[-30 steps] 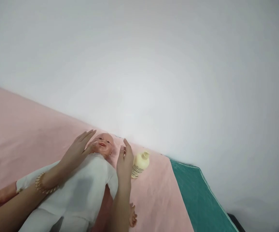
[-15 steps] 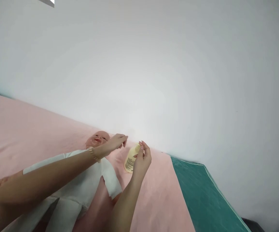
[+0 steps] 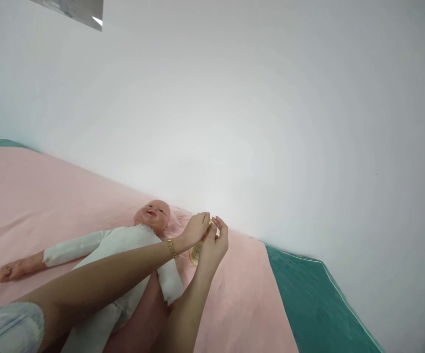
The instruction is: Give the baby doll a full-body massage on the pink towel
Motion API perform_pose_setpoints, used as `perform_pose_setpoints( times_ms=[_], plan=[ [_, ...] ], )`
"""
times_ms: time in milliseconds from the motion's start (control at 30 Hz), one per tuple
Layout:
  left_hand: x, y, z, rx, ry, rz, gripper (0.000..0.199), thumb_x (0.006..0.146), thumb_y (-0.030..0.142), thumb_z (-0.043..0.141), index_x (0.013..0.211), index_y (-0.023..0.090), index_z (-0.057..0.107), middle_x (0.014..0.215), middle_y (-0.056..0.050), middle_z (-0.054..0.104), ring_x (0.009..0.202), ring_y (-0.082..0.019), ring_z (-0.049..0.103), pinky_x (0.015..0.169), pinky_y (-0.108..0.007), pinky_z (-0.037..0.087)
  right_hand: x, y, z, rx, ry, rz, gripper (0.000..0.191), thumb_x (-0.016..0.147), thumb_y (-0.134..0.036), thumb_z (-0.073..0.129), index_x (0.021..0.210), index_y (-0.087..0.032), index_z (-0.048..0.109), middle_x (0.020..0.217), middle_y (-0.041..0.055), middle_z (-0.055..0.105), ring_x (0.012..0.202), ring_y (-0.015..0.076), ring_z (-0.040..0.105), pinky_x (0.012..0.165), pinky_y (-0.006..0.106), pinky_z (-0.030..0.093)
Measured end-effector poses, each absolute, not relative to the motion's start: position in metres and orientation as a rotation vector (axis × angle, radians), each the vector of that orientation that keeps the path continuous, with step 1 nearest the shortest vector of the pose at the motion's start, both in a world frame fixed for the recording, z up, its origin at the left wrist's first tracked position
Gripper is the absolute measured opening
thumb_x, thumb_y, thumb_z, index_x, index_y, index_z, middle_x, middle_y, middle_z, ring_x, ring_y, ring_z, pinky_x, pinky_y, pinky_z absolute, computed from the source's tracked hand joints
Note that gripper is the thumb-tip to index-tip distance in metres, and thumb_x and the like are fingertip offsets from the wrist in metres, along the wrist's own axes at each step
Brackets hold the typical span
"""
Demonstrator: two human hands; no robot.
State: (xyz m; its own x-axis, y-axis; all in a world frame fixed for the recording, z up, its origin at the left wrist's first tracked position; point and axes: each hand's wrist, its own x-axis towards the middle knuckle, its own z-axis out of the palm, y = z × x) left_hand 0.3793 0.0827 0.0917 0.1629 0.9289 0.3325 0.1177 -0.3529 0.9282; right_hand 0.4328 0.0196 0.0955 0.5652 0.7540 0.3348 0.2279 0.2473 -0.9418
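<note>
A pale yellow pump bottle (image 3: pixel 194 256) stands on the pink sheet beside the baby doll, mostly covered by my hands. My left hand (image 3: pixel 194 230), with a gold bracelet at the wrist, has its fingers closed at the left side of the bottle's top. My right hand (image 3: pixel 214 247) pinches the top from the right, and its fingertips almost meet those of the left. Dressed in white, the baby doll (image 3: pixel 124 240) lies on its back, face up. My left forearm crosses above the doll's body and hides part of it.
Beneath the doll spreads a pink sheet (image 3: pixel 245 289) over a green surface (image 3: pixel 318 299), which shows at the right and far left. Behind them rises a white wall (image 3: pixel 252 122). A grey shiny panel (image 3: pixel 80 11) hangs at the upper left.
My left hand has moved right, from above the doll's shoulder to the bottle's top. My right hand stays at the bottle. The view has shifted slightly, showing more of the doll's arm.
</note>
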Motion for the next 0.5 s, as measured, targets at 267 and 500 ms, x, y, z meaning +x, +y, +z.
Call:
perform_pose_setpoints(
  times_ms=[267,500],
  plan=[
    [0.371,0.067,0.088,1.380,0.914,1.323,0.043,0.090,0.055,0.036,0.062,0.022,0.038,0.056,0.002,0.043,0.054,-0.014,0.043,0.052,-0.029,0.038,0.424,0.022,0.095,-1.383,-0.960,0.368,0.040,0.088,-0.041,0.045,0.119,-0.023,0.064,0.124,0.0083,0.067,0.093,0.0208,0.067,0.077,0.032,0.052],
    [0.314,0.042,0.098,1.304,0.868,1.401,0.048,0.085,0.060,0.050,0.077,0.015,0.061,0.079,-0.011,0.067,0.082,-0.024,0.066,0.083,-0.039,0.054,0.379,0.011,0.111,-1.288,-0.986,0.358,0.052,0.093,-0.049,0.039,0.130,-0.018,0.057,0.132,0.0137,0.060,0.112,0.0225,0.060,0.090,0.035,0.050]
  ],
)
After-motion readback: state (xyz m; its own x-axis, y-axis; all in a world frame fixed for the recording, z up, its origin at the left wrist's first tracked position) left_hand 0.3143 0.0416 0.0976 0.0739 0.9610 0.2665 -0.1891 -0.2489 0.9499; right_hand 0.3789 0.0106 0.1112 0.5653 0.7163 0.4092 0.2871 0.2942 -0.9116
